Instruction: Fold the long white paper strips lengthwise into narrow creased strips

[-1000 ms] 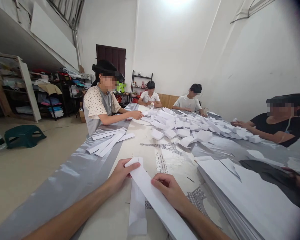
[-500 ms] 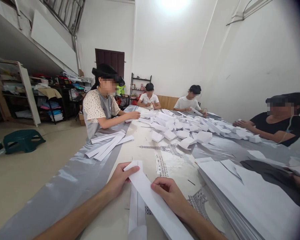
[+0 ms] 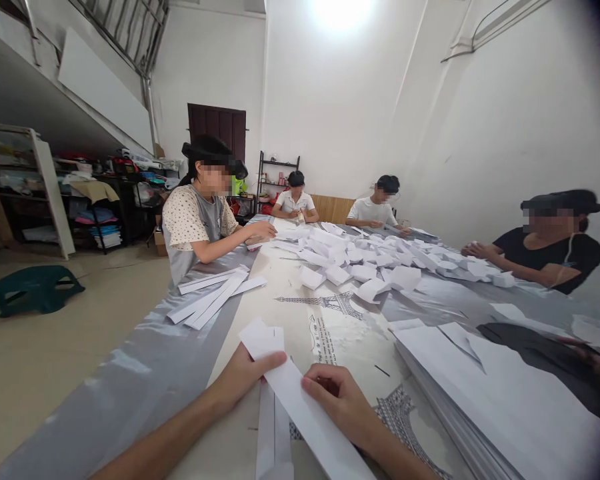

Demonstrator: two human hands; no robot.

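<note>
A long white paper strip (image 3: 307,407) runs slantwise in front of me. My left hand (image 3: 247,377) is closed on it near its far end, the thumb on top and the fingers hidden behind. My right hand (image 3: 337,400) pinches the strip's right edge about midway, thumb and index finger together. Beneath it, another paper strip (image 3: 274,433) with a dark line along it points toward me; whether the left fingers also hold this one I cannot tell.
Folded white paper pieces (image 3: 365,260) lie heaped across the middle of the table. Several loose strips (image 3: 215,293) rest at the left, and a stack of white sheets (image 3: 490,387) at the right. Co-workers sit around; the nearest person (image 3: 205,213) is at the left. A green stool (image 3: 40,287) stands on the floor.
My left hand has slid a little toward me along the strip, leaving more of its far end showing. My right hand keeps its pinch. The view has shifted slightly.
</note>
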